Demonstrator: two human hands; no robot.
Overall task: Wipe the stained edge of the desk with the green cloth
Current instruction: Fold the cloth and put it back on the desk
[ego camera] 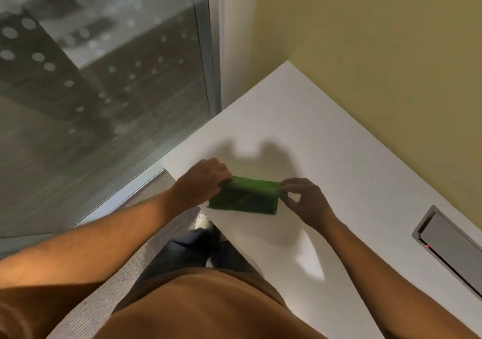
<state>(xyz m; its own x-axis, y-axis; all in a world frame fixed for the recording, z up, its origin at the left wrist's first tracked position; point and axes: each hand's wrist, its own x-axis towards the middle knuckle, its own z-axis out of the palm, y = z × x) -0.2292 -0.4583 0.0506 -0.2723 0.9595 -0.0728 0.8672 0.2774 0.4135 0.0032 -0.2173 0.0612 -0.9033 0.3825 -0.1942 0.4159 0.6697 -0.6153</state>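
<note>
A green cloth (245,196), folded into a flat rectangle, lies on the white desk (300,135) close to its near-left edge. My left hand (202,182) grips the cloth's upper left corner with closed fingers. My right hand (305,199) pinches the cloth's upper right corner between thumb and fingertips. The far fold of the cloth is lifted slightly between the two hands. No stain on the desk edge is visible to me from here.
A grey metal cable hatch (448,244) with a small red light is set into the desk at the right. A yellow wall (378,38) borders the desk's far side. A glass partition (104,78) stands at the left, above grey carpet (109,294).
</note>
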